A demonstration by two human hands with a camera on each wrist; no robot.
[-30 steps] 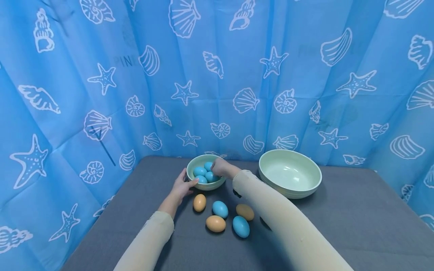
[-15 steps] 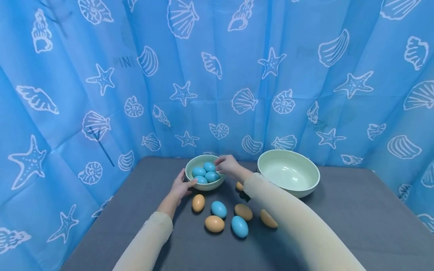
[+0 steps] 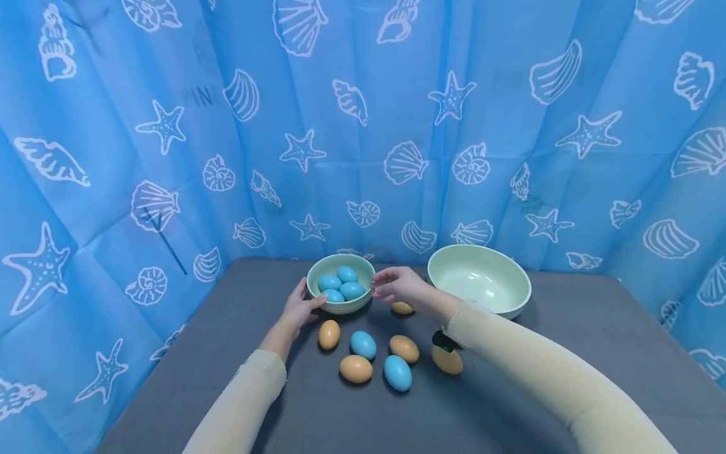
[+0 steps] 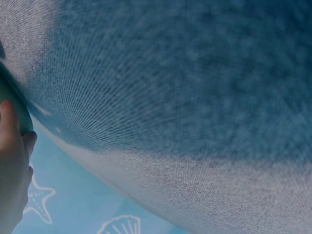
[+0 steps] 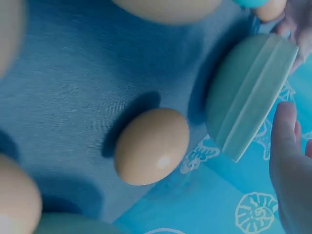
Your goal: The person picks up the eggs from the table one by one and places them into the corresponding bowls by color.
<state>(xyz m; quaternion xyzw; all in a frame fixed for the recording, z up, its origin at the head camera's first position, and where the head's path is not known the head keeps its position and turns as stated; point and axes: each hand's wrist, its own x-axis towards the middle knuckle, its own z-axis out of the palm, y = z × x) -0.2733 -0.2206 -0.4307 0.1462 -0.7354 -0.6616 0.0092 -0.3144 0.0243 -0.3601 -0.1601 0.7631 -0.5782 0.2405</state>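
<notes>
Several blue eggs [image 3: 347,274] lie in a small pale green bowl [image 3: 343,309] at the back of the table. My left hand [image 3: 297,310] grips this bowl's left side, the thumb over the rim and the fingers along the outer wall. Just off the opposite side is my right hand [image 3: 401,287], its fingers loosely extended and holding nothing. In the right wrist view, a brown egg [image 5: 152,146] rests on the cloth beside the bowl, apart from the right hand's fingers [image 5: 285,122]. The left wrist view shows only part of the left hand [image 4: 12,161] against the bowl.
A larger green bowl [image 3: 488,277] stands at the back right, its visible inside bare. In front of the small bowl lie two blue eggs [image 3: 397,373] and several brown eggs [image 3: 356,369] on grey cloth [image 3: 317,416]. A blue shell-patterned curtain [image 3: 363,157] hangs behind.
My right hand has drawn back out of the small bowl to the right, its fingers loosening. Brown eggs beneath that arm have come into view. The left hand keeps its hold.
</notes>
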